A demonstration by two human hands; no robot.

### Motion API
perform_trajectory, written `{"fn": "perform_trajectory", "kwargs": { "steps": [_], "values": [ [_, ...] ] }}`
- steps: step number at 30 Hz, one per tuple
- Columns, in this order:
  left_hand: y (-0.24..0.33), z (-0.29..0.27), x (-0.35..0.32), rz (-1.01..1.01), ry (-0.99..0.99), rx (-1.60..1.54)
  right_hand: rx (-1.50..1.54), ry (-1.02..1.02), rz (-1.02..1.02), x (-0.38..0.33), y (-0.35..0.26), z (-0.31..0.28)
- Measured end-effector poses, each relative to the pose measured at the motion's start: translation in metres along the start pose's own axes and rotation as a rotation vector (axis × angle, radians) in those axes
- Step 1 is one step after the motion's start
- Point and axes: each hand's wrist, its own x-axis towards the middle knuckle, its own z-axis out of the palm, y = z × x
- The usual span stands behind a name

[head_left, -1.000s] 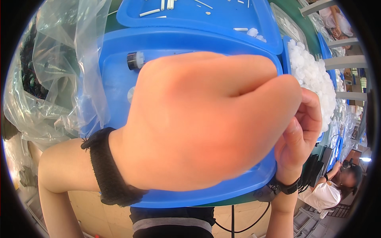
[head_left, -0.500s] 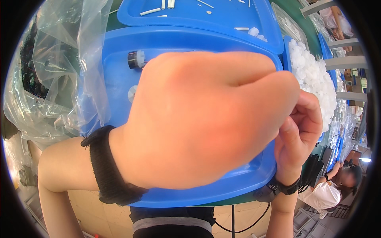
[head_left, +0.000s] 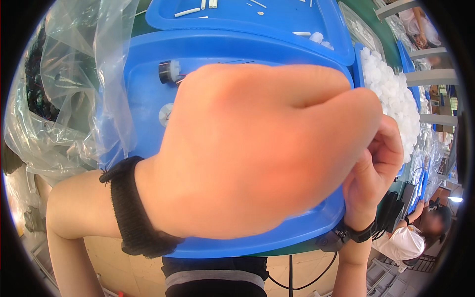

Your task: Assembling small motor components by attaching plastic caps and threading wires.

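My left hand (head_left: pixel 267 153) is raised very close, its back filling the middle of the view. Its fingers are curled closed on the far side, and whatever they hold is hidden. Partly behind it, my right hand (head_left: pixel 368 180) has thumb and fingers bent together near the left fingertips; what they grip cannot be made out. Both hands are above a blue tray (head_left: pixel 141 94). In that tray lie a small black cylinder with a white end (head_left: pixel 169 72), thin wires beside it, and a round white piece (head_left: pixel 164 115) partly covered by my left hand.
Beyond stands a second blue tray (head_left: pixel 232 22) with white tubes (head_left: pixel 187 13) and small white bits. White translucent pieces (head_left: pixel 388 94) are heaped at the right. A clear plastic bag (head_left: pixel 74 99) with dark contents stands left. Another person (head_left: pixel 410 237) sits at the far right.
My left hand has moved slightly right, covering a little more of the right fingers. The tray and its contents appear shifted slightly upward in view. Both hands stay closed.
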Motion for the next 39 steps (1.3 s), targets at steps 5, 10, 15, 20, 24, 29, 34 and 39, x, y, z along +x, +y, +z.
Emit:
{"fn": "perform_trajectory", "kwargs": {
  "steps": [5,10,15,20,24,29,34,39],
  "values": [
    [0.0,-0.002,-0.001,-0.012,-0.022,-0.02,0.015,-0.009,-0.007,0.0,0.002,0.001],
    [-0.002,0.0,-0.002,-0.007,0.0,-0.029,0.012,-0.015,-0.016,0.001,0.002,0.002],
    [-0.002,0.001,-0.001,-0.009,0.01,-0.02,0.024,-0.025,-0.013,0.001,0.003,0.002],
    [0.008,-0.009,0.006,-0.193,-0.174,0.078,0.044,-0.054,-0.023,0.001,0.004,0.0],
    [0.001,-0.009,-0.001,-0.336,-0.179,-0.04,0.094,-0.066,0.039,0.001,0.002,-0.006],
    [-0.007,0.0,-0.003,-0.39,-0.08,-0.155,0.025,0.091,-0.031,0.004,0.001,-0.014],
    [-0.014,0.01,-0.027,-0.491,0.022,-0.304,-0.197,0.134,-0.044,0.002,-0.004,-0.024],
    [0.011,-0.013,0.017,-0.565,0.006,-0.377,-0.185,0.128,0.135,0.03,-0.059,-0.045]
  ]
}}
